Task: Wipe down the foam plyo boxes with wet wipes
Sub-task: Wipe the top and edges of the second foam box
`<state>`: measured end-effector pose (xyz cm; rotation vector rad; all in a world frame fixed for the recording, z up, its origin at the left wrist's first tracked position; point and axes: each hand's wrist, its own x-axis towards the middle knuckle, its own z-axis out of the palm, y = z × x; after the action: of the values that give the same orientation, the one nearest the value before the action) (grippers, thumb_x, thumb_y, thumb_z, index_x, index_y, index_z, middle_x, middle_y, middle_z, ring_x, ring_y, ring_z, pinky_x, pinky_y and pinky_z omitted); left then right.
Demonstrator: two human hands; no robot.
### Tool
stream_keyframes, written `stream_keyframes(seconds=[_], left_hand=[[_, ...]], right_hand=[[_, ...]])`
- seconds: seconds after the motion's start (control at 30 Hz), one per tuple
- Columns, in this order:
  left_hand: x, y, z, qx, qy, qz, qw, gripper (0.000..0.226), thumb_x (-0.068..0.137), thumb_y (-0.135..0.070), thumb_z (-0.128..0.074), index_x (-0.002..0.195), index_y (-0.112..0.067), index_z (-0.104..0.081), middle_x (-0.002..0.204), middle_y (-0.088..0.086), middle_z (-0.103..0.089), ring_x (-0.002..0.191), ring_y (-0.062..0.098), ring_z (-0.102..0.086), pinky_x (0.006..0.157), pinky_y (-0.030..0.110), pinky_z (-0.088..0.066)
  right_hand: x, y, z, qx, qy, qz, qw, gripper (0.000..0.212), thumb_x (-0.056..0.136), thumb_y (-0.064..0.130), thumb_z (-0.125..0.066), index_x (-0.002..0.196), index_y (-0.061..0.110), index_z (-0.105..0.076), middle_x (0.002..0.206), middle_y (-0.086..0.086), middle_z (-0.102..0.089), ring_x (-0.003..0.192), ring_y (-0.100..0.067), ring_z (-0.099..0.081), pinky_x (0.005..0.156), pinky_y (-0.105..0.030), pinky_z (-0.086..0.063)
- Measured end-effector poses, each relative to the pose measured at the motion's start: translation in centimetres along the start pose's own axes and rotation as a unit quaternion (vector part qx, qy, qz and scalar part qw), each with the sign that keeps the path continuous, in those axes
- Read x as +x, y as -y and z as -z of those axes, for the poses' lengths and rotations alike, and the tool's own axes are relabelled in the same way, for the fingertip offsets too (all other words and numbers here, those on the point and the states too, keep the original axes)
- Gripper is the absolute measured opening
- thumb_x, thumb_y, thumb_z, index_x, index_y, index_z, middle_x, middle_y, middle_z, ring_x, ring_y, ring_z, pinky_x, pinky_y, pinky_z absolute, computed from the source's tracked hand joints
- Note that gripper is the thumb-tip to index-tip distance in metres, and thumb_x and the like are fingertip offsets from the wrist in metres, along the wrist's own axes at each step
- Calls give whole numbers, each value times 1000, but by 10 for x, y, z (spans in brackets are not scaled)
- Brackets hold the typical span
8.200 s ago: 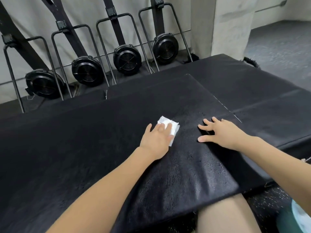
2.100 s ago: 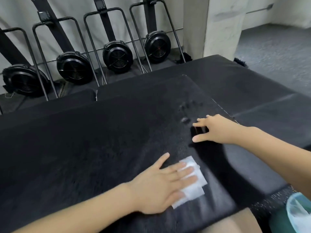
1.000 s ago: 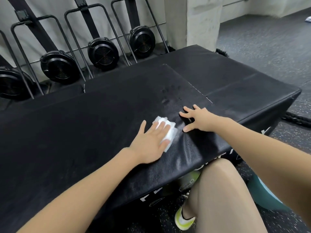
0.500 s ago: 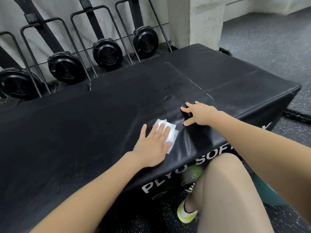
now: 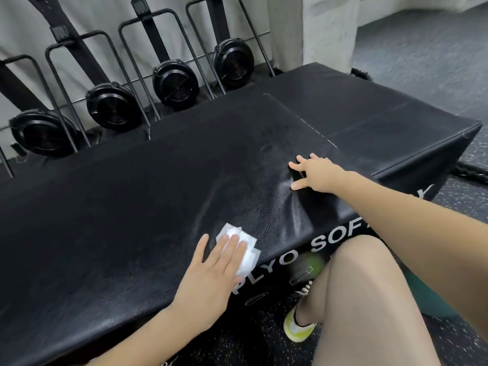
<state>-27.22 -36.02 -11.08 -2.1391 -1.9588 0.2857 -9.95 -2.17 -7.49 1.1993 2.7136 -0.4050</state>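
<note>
A large black foam plyo box [image 5: 132,207] fills the middle of the view, its front face printed "PLYO SOFT" in white. A white wet wipe [image 5: 244,253] lies on the top near the front edge. My left hand [image 5: 211,270] presses flat on the wipe with straight fingers. My right hand [image 5: 314,173] rests on the top further right with fingers spread, denting the cover. A second black plyo box [image 5: 369,120] butts against the first on the right, slightly lower.
Several black fan machines [image 5: 175,84] on metal stands lean against the wall behind the boxes. A concrete pillar [image 5: 327,30] stands at the back right. My bare knee [image 5: 364,286] and a yellow-green shoe [image 5: 298,326] are in front of the box on speckled floor.
My left hand has slid the wipe toward me and to the front edge of the box. My right hand stays planted on the top. The camera has moved closer.
</note>
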Motion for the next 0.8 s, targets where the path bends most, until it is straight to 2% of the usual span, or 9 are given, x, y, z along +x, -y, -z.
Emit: stream_keyframes(seconds=[0.13,0.23,0.33,0.4,0.5,0.57,0.63,0.73,0.8], left_hand=[[47,-31,3,1,7,-3,1000,63,103,-39,-27,157,-7,-30,162,14,-33,149,33,-31,120,60,-13],[94,-62,13,-25,18,10,999,65,104,-42,-15,159,-8,-23,163,16,-30,151,34,-26,121,60,-2],[132,-84,28,-27,24,11,999,65,106,-43,-8,161,-10,-3,168,16,-9,155,35,-6,119,59,16],[141,-88,32,-25,33,3,999,66,108,-44,-12,161,-10,4,169,15,-1,156,34,2,118,59,19],[136,-74,30,-24,37,-9,999,66,106,-47,-8,161,-12,5,169,13,-2,156,30,1,120,60,13],[136,-57,30,-33,55,-3,998,67,103,-48,2,161,-13,6,169,10,1,156,27,3,119,60,16],[146,-40,32,-37,82,5,996,64,105,-45,-1,160,-15,9,169,8,6,156,24,8,118,59,20],[178,-12,35,-62,125,32,990,61,109,-42,-8,160,-17,13,169,4,12,155,21,13,118,58,21],[206,9,32,-78,143,56,985,61,108,-43,-7,160,-18,14,169,2,14,155,20,13,119,58,18]], right_hand=[[-1,0,-1,13,-2,-2,1000,76,94,58,-55,157,33,-21,165,2,-18,153,-30,-7,120,-54,-17],[-3,0,1,-19,5,14,1000,76,96,58,-50,159,30,-19,166,1,-15,152,-31,-9,119,-52,-20],[-6,-3,5,-12,2,20,1000,77,95,61,-50,158,29,-20,166,2,-15,152,-30,-9,117,-49,-24],[-8,-4,8,-12,2,25,1000,76,94,62,-50,158,30,-22,165,3,-18,153,-29,-11,118,-47,-25],[-9,-10,15,-44,22,45,998,67,97,61,-46,156,34,-27,164,6,-22,149,-28,-23,117,-40,-27],[-7,-19,26,-49,28,60,997,58,97,57,-51,150,38,-40,158,9,-35,139,-23,-40,112,-35,-34],[-3,-27,40,-7,20,68,997,49,91,51,-63,138,36,-57,147,15,-50,130,-14,-49,106,-30,-40],[13,-33,50,28,-16,69,997,51,85,54,-69,131,33,-64,134,14,-61,127,-13,-49,103,-34,-45],[29,-33,51,0,-18,70,997,65,83,62,-67,140,37,-53,146,12,-50,140,-16,-37,109,-40,-41]])
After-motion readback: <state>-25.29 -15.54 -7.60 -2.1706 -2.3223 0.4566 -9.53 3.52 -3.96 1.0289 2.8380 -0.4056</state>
